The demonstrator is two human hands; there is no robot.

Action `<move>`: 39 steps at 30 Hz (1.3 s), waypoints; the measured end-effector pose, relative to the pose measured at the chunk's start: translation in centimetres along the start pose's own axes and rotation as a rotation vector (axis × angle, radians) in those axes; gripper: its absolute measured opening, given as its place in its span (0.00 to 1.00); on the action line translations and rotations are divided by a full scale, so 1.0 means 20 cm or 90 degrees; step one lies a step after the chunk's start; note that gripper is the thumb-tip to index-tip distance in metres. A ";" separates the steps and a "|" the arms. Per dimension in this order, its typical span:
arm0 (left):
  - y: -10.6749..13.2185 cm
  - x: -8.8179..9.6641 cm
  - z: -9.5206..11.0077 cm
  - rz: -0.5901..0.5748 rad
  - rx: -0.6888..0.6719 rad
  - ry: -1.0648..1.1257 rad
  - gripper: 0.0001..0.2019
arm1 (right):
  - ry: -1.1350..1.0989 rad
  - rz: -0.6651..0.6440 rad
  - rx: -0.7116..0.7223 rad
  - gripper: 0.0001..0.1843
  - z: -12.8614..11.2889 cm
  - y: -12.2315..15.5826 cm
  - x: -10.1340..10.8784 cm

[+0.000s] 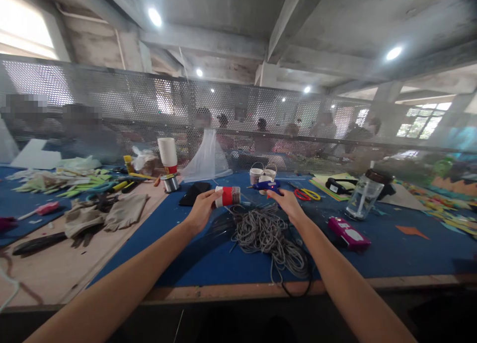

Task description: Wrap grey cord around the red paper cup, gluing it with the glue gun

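Observation:
My left hand (201,210) grips a paper cup (226,196) tipped on its side, its opposite end pointing right. The cup has a red band, and grey cord seems to cover that right end. In my right hand (289,205) is a blue glue gun (267,185), its nozzle pointing left toward the cup but apart from it. A loose heap of grey cord (259,229) lies on the blue mat below and between both hands. Just behind the glue gun stand several small white cups with thin handles (256,173).
Red-and-yellow-handled scissors (311,194), a purple box (349,233) and a clear bottle (363,199) are on the right. At left are stacked paper cups (167,153), a wire spool (171,183), a black flat object (194,193) and gloves (125,212). A mesh partition (238,152) stands behind.

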State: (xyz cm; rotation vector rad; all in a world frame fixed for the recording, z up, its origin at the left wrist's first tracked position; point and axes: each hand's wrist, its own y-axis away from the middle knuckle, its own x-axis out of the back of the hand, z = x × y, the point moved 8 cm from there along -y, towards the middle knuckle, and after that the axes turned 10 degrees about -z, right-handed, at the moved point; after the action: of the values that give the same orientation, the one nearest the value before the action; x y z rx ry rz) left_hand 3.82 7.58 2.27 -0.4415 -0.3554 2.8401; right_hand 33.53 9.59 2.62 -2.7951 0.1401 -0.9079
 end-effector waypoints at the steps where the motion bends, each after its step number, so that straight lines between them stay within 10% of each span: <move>1: 0.00 0.00 0.00 -0.003 0.001 0.001 0.14 | 0.065 -0.008 -0.024 0.26 0.04 -0.02 0.00; 16: 0.01 -0.03 0.00 -0.034 0.014 -0.022 0.15 | 0.347 0.002 -0.175 0.20 0.19 -0.01 0.05; 20: 0.01 -0.04 0.00 -0.054 0.005 -0.058 0.16 | 0.320 0.077 0.011 0.13 -0.03 0.03 0.02; 25: 0.02 -0.06 -0.01 -0.079 0.009 -0.113 0.17 | -0.001 -0.062 0.298 0.17 -0.34 0.15 -0.17; 39: 0.06 -0.16 0.03 -0.108 0.014 -0.205 0.15 | 0.091 -0.029 0.411 0.06 -0.48 0.26 -0.19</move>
State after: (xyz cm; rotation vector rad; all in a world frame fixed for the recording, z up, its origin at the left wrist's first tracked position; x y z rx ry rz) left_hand 6.24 5.46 3.38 0.0530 -0.3990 2.7403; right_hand 24.63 3.51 6.96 -2.1464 -0.1700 -0.9533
